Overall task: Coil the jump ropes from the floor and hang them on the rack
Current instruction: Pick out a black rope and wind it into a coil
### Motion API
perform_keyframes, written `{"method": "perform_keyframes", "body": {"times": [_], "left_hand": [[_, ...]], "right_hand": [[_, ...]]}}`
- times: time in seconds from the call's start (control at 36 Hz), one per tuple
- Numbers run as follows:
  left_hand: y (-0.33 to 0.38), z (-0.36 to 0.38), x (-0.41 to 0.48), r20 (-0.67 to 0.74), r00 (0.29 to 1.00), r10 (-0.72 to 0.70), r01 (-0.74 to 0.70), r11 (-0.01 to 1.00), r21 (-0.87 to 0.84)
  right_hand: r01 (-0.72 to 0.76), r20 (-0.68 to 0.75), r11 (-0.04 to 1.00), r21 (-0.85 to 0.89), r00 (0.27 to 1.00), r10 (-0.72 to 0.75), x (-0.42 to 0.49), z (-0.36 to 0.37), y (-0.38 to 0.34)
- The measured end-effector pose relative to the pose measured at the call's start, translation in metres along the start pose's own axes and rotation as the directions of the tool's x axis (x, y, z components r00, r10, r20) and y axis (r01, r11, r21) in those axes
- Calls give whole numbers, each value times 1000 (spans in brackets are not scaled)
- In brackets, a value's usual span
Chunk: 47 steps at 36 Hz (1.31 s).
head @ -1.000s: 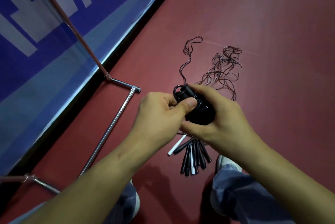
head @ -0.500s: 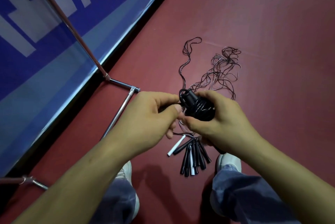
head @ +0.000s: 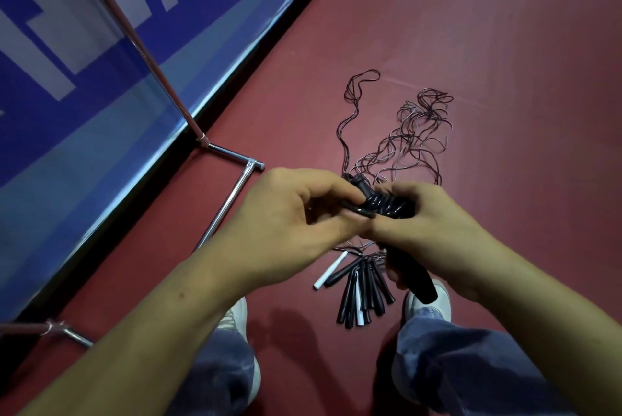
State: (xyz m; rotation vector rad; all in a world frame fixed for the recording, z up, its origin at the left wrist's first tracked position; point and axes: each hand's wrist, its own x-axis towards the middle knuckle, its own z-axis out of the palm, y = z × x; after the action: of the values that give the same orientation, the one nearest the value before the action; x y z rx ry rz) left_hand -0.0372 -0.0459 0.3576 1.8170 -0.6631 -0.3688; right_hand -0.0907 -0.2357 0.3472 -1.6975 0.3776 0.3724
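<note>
The person holds a black coil [head: 382, 206] of jump rope between both hands, above the floor [head: 488, 45] and in front of the knees. The left hand [head: 296, 217] has its fingers curled and pinches the left end of the coil between thumb and fingertips. The right hand [head: 434, 230] grips the right part of the coil, its fingers wrapped over the windings. A black handle [head: 419, 282] sticks out below its palm, slanting down toward the right shoe. How that handle joins the coil is hidden by the hand.

The other ropes [head: 407, 136] lie loose on the floor just beyond the hands, in a thin tangle of loops. Their handles [head: 361, 294] lie bunched together below the hands, between the two shoes [head: 434, 299]. Most are black, and one white handle lies at the left edge of the bunch.

The rack [head: 227, 203] stands to the left. Its chrome foot tube lies on the floor and a slanted pole rises from the corner joint. Behind it a blue banner [head: 67, 96] runs along the floor's edge. Jeans [head: 454, 358] cover both legs at the bottom.
</note>
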Motion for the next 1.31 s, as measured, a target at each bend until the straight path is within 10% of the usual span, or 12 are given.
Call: {"method": "perform_keyframes", "body": {"times": [0.22,0.61,0.81,1.11,1.31], "left_hand": [[6,-4,4,-39,998,40,-43,996,-80],[11,-14,6,251,946,-208,278,917,-288],[11,-27,5,325,926,-193,300,899,-320],[-2,-22,3,-162,952,-259,170,890,-423],[5,-6,7,-70,924,-375,216,667,-713]], "right_hand": [[24,13,999,25,1000,-24,-4,1,-5],[310,283,759,-572,943,-172,-17,13,-5],[247,265,874,-419,954,-142,-16,7,-7],[78,33,977,200,996,-86,-13,2,-12],[94,26,961,260,994,-104,-12,10,-16]]}}
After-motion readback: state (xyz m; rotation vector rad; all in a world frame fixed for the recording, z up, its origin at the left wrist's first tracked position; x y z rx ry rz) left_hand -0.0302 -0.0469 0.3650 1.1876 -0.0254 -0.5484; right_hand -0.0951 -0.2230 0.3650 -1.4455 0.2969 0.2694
